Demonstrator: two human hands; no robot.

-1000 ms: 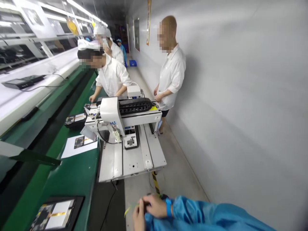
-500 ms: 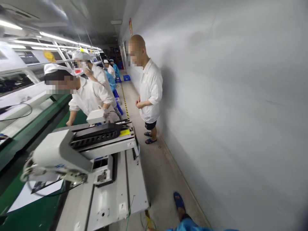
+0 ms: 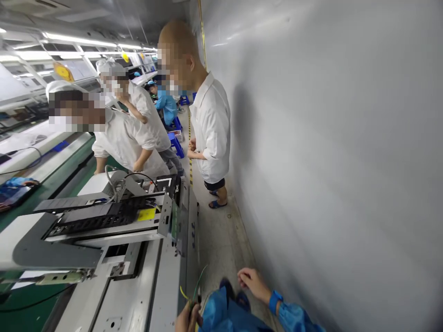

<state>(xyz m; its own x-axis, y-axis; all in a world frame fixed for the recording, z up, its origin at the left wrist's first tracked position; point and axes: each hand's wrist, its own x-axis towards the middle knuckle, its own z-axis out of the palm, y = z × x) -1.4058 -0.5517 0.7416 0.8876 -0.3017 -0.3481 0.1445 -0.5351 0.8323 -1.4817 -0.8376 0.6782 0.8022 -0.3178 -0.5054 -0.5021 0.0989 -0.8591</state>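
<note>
At the bottom edge, my left hand (image 3: 188,319) pinches a thin green-and-yellow wire (image 3: 198,282) that curves up beside the right side of a white benchtop machine (image 3: 162,281). My right hand (image 3: 250,282) hovers over the floor to the right. It wears a blue wristband (image 3: 275,301) and a blue sleeve. Its fingers are loosely bent with nothing visible in them. The machine carries a black cable chain (image 3: 100,217) and a yellow label (image 3: 146,214) on its gantry.
A person in a white shirt (image 3: 210,129) stands in the aisle by the grey wall (image 3: 328,138). Two capped workers in white (image 3: 128,138) lean over the green conveyor line (image 3: 51,184) at left. Blue stools (image 3: 176,143) stand farther down the aisle.
The view has swung right and closer to the machine's side. My hands, together low down a second ago and out of view half a second ago, are now apart, the left holding the wire.
</note>
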